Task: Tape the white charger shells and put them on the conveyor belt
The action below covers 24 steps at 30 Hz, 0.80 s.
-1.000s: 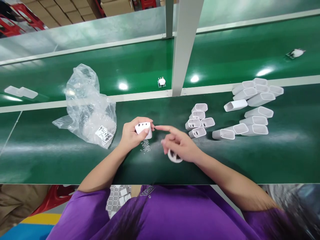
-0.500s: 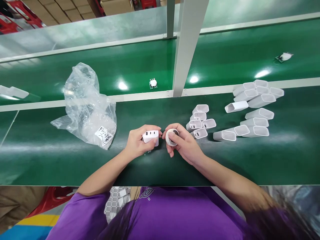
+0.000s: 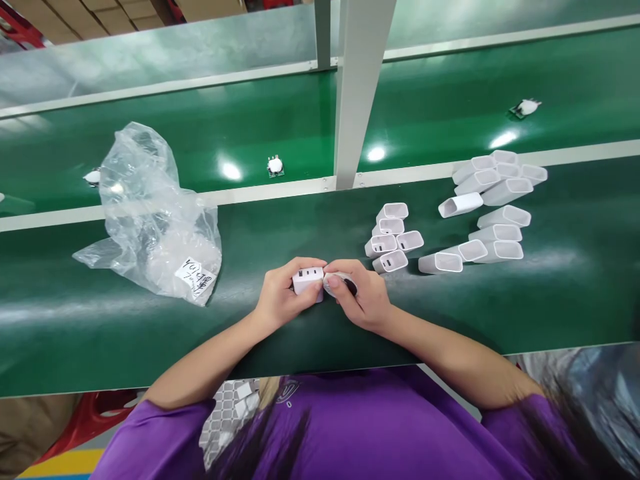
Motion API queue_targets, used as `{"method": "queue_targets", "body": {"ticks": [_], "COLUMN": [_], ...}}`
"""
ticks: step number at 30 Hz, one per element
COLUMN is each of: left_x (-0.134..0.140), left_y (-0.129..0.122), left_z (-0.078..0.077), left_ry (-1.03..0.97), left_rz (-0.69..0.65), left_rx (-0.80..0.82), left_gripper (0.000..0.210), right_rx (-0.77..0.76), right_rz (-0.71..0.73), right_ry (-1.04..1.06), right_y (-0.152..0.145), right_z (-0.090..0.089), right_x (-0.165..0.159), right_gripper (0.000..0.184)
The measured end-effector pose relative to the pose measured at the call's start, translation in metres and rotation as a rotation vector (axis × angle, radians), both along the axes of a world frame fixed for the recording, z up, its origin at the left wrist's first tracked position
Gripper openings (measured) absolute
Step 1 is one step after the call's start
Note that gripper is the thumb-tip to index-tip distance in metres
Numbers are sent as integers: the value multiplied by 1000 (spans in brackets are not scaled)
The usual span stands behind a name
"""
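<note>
My left hand (image 3: 285,293) is closed around a white charger housing (image 3: 309,277) whose end with dark port slots faces up. My right hand (image 3: 364,293) grips a round white roll with a dark centre (image 3: 345,283), perhaps tape or a sticker roll. The roll's edge meets the right side of the housing, and both hands come together low over the green bench. Fingers partly cover both things. To the right stands a small group of white charger shells (image 3: 391,260), their open ends up, with port slots visible inside some.
More white shells (image 3: 503,193) stand at the right. A clear plastic bag (image 3: 160,220) with a handwritten label lies at the left. Behind a pale rail, small circuit boards (image 3: 275,167) sit on the green belt (image 3: 200,153). A grey post (image 3: 361,93) rises at the middle.
My hands have closed together, bringing the roll from beside the housing up against it. The roll has tilted. The view has shifted slightly, and the circuit boards on the belt have moved left.
</note>
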<state>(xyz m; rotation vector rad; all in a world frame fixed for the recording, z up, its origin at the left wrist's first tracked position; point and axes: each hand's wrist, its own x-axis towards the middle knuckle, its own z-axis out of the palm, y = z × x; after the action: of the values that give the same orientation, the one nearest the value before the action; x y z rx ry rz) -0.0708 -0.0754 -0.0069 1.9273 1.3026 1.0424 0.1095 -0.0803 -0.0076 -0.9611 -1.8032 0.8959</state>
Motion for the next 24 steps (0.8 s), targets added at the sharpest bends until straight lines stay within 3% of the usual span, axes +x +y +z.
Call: {"method": "queue_targets", "body": {"ticks": [7,12,24], "left_x": [0,2,10], "left_y": [0,-6,-10], "left_z": [1,-1,-8], "left_ry": [77,93,246], "left_rz": [-37,-49,23], "left_rx": [-2,122,341], "left_gripper": [24,25,20], "right_rx": [47,43,128], "right_rz": [-30,-85,-154], "right_ry": [-48,-53,-11], "right_y": [-1,-2,-4], "right_z": [-4,-6,-15], "right_x": [-2,-2,-8], "right_gripper": [24,25,10]}}
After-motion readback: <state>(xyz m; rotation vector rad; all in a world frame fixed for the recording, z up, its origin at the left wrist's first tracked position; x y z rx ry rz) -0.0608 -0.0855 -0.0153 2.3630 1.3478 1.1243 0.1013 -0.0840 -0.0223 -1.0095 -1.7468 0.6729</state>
